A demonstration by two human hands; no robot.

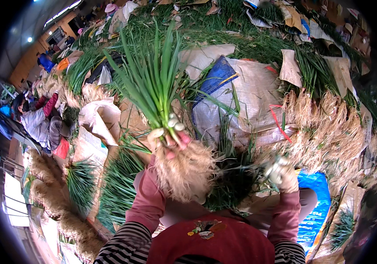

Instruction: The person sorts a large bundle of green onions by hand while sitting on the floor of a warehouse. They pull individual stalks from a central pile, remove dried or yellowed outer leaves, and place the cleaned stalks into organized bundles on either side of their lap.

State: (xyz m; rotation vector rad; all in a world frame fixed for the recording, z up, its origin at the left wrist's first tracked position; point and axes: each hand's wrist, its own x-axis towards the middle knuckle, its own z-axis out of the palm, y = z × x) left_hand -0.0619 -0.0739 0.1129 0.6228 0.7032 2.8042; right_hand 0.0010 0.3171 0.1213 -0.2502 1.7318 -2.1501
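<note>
My left hand (175,122), gloved with grey-coated fingertips, is closed round a bunch of spring onions (157,83). Its long green leaves point up and away, and its pale, tangled roots (182,169) hang toward my lap. The pinkish stem bases show just below my fingers. To the right, over my knee, my right hand (281,174) is in a similar glove with its fingers curled in. Motion blurs it, and thin wisps lie beside the fingertips; what it holds, if anything, I cannot make out. Dark green leaves (230,185) lie between my hands.
A stuffed white woven sack (254,83) with a blue corner lies ahead. Rows of spring onions with dry roots (329,127) spread at right. More green bundles (124,189) lie at left. A blue printed sack (314,207) is by my right knee. Another person (41,121) sits at far left.
</note>
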